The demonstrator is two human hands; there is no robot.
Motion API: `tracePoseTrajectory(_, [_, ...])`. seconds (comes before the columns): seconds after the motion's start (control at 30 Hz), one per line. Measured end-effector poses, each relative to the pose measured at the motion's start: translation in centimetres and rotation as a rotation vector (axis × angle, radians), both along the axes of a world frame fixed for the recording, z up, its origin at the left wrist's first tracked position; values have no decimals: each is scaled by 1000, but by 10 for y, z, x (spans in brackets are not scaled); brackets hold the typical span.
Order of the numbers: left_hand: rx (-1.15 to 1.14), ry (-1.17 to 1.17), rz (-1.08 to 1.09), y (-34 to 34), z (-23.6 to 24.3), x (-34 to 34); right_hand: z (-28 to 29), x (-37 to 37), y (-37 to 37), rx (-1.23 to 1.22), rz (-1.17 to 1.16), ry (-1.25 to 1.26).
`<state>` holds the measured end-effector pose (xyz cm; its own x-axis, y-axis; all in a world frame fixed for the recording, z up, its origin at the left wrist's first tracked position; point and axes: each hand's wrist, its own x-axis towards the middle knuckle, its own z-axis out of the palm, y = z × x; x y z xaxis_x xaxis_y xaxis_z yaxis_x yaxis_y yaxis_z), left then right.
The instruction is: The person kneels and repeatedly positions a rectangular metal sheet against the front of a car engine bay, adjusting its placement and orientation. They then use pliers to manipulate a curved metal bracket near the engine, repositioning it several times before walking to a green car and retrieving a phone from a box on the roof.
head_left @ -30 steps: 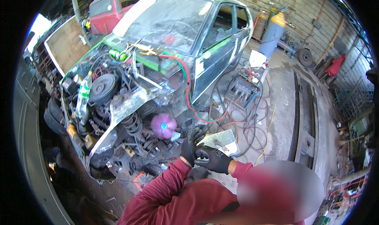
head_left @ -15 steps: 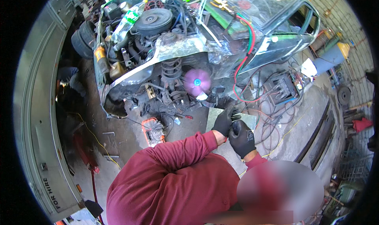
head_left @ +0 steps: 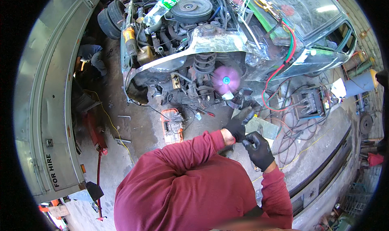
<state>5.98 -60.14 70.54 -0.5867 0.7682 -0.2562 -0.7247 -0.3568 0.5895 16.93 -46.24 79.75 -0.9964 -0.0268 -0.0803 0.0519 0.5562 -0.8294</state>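
Both my hands wear black work gloves and meet above the concrete floor, close to a flat sheet metal panel (head_left: 265, 129). My left hand (head_left: 237, 125) points away from me with its fingers stretched out. Just right of it and nearer, my right hand (head_left: 260, 151) is bent closed, its fingertips by the heel of the left glove. What those fingertips pinch, if anything, is too small to make out. Beyond the hands is the car's open wheel area, with a coil spring (head_left: 204, 63) and a purple fan-like disc (head_left: 226, 80).
An orange case (head_left: 172, 125) lies on the floor left of my hands. Hoses and cables tangle around a dark machine (head_left: 308, 103) at right. A gas cylinder (head_left: 358, 85) lies beyond. A yellow power tool (head_left: 129, 40) rests on the car front. Someone crouches (head_left: 92, 54) far left.
The view has shifted, so the car and floor items sit farther right and lower. My right hand has drawn slightly toward me, and more of its forearm shows.
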Motion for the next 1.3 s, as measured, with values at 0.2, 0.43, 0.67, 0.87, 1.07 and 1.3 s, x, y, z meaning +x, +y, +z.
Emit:
tracePoseTrajectory(0.2, [-162, 260, 68, 21, 5, 6, 3, 17, -8, -278, -140, -160])
tracePoseTrajectory(0.43, [-307, 83, 266, 41, 8, -9, 11, 21, -21, -9, -170, 0])
tracePoseTrajectory(0.67, [-456, 425, 142, 41, -37, 23, -7, 17, -30, 53, -152, 27])
tracePoseTrajectory(0.87, [-319, 4, 160, 13, -22, 24, -13, 6, -39, 20, -73, -16])
tracePoseTrajectory(1.07, [-246, -76, 235, -26, -42, -16, -11, 1, -60, 171, 107, 208])
tracePoseTrajectory(1.3, [-394, 130, 109, -31, -67, -19, -22, 19, -69, 231, 77, 127])
